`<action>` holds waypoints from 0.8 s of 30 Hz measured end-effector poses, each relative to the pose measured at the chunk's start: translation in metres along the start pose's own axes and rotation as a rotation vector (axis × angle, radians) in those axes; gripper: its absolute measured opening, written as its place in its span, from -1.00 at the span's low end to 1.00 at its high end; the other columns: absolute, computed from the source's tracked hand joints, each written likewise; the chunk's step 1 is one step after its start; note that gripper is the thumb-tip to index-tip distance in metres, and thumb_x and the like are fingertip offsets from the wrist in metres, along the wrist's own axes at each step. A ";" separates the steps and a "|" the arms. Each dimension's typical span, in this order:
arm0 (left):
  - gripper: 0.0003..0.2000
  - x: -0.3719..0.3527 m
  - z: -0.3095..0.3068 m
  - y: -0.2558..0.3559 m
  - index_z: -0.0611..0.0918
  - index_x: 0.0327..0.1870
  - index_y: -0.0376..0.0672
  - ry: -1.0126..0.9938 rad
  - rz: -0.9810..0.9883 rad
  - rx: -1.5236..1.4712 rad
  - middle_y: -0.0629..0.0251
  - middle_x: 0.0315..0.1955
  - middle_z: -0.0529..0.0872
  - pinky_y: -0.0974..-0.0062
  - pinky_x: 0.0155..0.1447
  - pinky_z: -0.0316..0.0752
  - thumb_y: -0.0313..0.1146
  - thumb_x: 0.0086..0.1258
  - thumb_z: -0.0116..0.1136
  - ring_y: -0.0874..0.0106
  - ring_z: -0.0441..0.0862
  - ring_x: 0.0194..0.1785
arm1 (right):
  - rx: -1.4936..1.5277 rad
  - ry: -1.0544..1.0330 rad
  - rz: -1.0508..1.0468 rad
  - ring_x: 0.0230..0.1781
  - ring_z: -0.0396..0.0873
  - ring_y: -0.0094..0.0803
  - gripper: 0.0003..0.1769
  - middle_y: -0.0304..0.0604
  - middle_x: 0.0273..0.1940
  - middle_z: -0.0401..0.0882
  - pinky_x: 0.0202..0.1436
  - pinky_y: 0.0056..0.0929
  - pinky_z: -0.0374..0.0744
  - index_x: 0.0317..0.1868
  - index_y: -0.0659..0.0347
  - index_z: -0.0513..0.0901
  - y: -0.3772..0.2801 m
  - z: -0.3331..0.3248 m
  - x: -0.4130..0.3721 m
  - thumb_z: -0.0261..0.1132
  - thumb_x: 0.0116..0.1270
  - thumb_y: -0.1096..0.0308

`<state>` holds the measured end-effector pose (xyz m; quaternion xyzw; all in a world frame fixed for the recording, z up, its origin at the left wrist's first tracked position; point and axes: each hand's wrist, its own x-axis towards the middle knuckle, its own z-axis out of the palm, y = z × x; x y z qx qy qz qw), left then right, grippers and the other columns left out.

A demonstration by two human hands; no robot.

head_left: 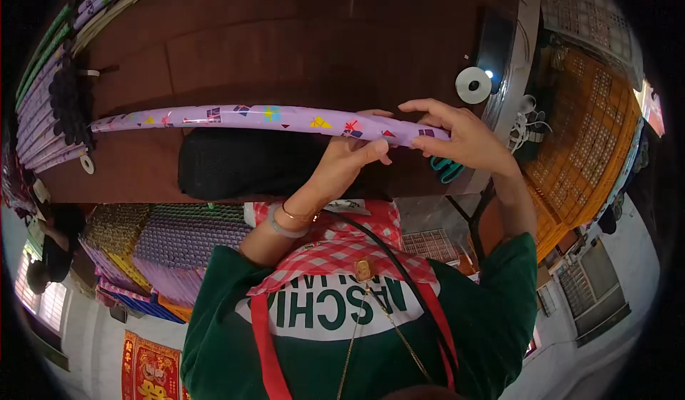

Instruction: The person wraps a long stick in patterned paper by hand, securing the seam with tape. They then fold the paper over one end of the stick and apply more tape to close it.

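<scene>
A long roll of lilac wrapping paper (pixel 235 116) with a pattern of coloured gift boxes lies across the brown table, curving in the wide lens. My left hand (pixel 346 159) is closed round it near its right end, thumb on the near side and fingertips showing beyond. At the right end my right hand (pixel 467 134) grips the roll, its thumb against the near side and its fingers arched over the far side. Below the right hand sit teal scissor handles (pixel 447 169); the blades are hidden. A black cloth-like pad (pixel 246 164) lies on the near side of the roll.
A white tape roll (pixel 473 84) lies at the table's right, by a dark device with a bright light. Finished-looking rolls (pixel 53 114) are stacked at the left. Many stacked rolls (pixel 189 236) stand below the table edge. An orange crate (pixel 581 136) is at the right.
</scene>
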<state>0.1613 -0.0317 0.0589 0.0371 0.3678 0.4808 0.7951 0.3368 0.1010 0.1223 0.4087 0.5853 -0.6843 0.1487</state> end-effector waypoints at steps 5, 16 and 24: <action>-0.63 -0.004 0.007 0.004 0.43 0.10 -0.34 0.049 -0.012 -0.106 0.18 -0.11 0.58 0.48 -0.08 0.58 -0.32 0.37 0.13 0.43 0.56 -0.05 | 0.025 -0.011 0.012 -0.41 0.55 -0.58 -0.49 -0.18 -0.31 0.62 -0.27 -0.57 0.52 0.24 0.17 0.36 0.002 0.001 0.001 0.25 0.28 0.38; -0.73 -0.003 0.009 0.000 0.51 -0.07 -0.39 0.204 0.015 -0.005 0.16 -0.18 0.61 0.42 -0.06 0.64 -0.40 0.32 0.18 0.40 0.61 -0.10 | -0.003 0.001 -0.049 -0.41 0.55 -0.58 -0.48 -0.19 -0.32 0.62 -0.29 -0.57 0.52 0.24 0.15 0.36 0.008 0.003 0.002 0.26 0.27 0.38; -0.68 -0.003 0.005 -0.003 0.42 0.05 -0.33 0.165 0.025 0.058 0.15 -0.04 0.54 0.26 0.10 0.57 -0.40 0.35 0.13 0.33 0.55 0.04 | -0.060 0.031 -0.045 -0.33 0.61 -0.37 -0.45 -0.07 -0.28 0.67 -0.17 -0.42 0.49 0.24 0.08 0.37 0.005 0.002 0.001 0.26 0.26 0.20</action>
